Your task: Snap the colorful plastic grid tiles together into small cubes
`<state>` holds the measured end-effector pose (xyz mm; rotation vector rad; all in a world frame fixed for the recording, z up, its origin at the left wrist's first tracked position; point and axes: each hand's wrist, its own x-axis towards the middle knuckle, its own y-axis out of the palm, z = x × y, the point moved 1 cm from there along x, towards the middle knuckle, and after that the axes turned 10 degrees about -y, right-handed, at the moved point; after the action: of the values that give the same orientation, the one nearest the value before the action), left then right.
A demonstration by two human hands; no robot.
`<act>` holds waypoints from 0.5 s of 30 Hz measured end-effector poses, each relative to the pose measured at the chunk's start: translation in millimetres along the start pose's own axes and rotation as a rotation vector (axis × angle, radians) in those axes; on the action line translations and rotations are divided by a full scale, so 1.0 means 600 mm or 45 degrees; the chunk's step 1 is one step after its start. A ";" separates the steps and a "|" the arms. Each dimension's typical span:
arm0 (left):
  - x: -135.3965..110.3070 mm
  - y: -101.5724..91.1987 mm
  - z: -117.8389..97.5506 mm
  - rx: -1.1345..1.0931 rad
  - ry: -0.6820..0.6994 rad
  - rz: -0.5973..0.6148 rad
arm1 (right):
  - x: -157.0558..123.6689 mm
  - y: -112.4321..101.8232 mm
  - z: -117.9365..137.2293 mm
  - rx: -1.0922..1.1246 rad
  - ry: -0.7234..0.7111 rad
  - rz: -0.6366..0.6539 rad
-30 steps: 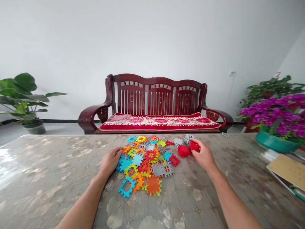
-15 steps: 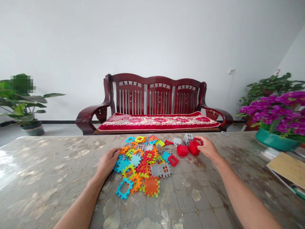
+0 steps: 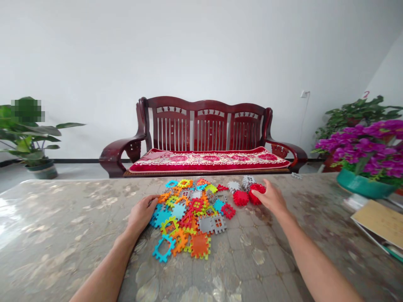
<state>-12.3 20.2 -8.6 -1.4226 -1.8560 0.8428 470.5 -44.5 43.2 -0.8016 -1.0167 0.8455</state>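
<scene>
My left hand (image 3: 142, 213) rests at the left edge of a mixed pile of notched plastic building tiles, fingers loosely bent and apart. Its fingertips are beside an orange tile (image 3: 164, 197) and blue tiles (image 3: 163, 217); nothing shows in its grasp. My right hand (image 3: 273, 196) is closed around a small stack of red tiles (image 3: 256, 198), thumb over the front and fingers at the far right side. Another red stack (image 3: 241, 198) stands just left of it. Grey tiles (image 3: 248, 181) lie behind, with a further grey tile (image 3: 234, 186) alongside.
The pile spreads over a patterned table (image 3: 252, 268). A teal flower pot (image 3: 362, 184) and a brown folder (image 3: 379, 218) are at the right. One grey tile (image 3: 296, 175) lies by the far edge. A wooden bench (image 3: 204, 121) stands beyond.
The red tile that was tilted up in my right hand now lies flat on the red stack. My right thumb has come forward over it. My left hand stays put.
</scene>
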 end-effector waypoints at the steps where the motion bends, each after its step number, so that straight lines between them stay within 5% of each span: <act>1: 0.000 0.000 0.000 0.000 -0.003 0.000 | -0.003 -0.003 0.009 -0.048 0.027 0.024; 15: 0.004 0.005 0.006 -0.031 0.022 -0.023 | -0.023 -0.007 0.032 -0.184 0.179 0.039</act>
<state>-14.0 22.7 -13.2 -1.4213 -1.8697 0.7996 449.8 -55.0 47.6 -0.9883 -0.9503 0.7364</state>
